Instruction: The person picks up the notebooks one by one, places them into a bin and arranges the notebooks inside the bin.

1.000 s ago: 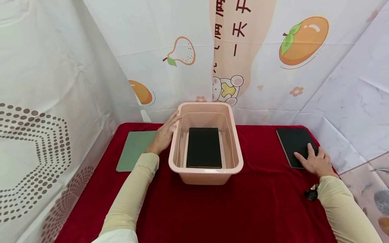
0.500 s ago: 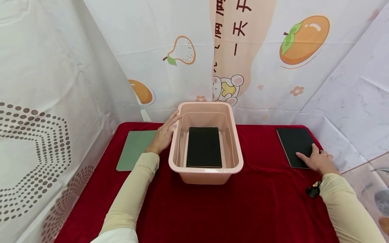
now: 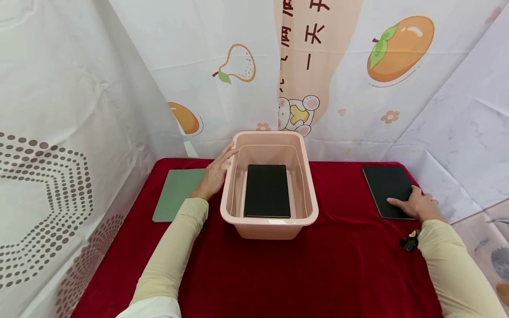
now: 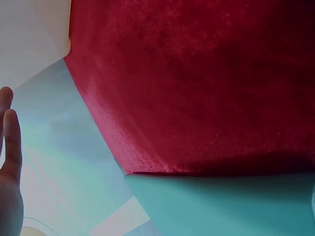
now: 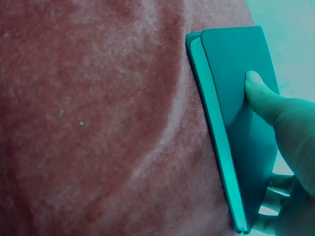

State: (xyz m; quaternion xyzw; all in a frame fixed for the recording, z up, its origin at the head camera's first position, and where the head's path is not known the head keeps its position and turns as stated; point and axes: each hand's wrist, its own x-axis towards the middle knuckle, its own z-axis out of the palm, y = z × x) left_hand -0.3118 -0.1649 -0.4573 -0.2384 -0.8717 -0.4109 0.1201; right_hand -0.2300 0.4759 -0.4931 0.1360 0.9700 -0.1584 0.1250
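In the head view my left hand [image 3: 214,176] rests along the left rim of a pink plastic basin [image 3: 271,224], fingers extended. Flat inside that basin lies a black notebook [image 3: 267,191]. At the table's right edge another black notebook [image 3: 386,185] lies on the cloth, with my right hand [image 3: 422,206] gripping its right side. The right wrist view gives the thumb [image 5: 261,96] on the cover and the other fingers bent at the far edge; their tips are hidden. Straight fingers of the left hand [image 4: 11,182] show at the left wrist view's border.
A green notebook [image 3: 175,194] lies left of the basin, partly behind the left forearm. Red velvet cloth [image 3: 286,278] covers the table. Printed white curtains [image 3: 191,48] hang close behind and at both sides. A small black object [image 3: 409,241] sits at the right cuff.
The right hand has shifted to the right, from spread over the notebook's cover to its right edge, with the fingers now over that edge. The left hand stays at the basin's rim.
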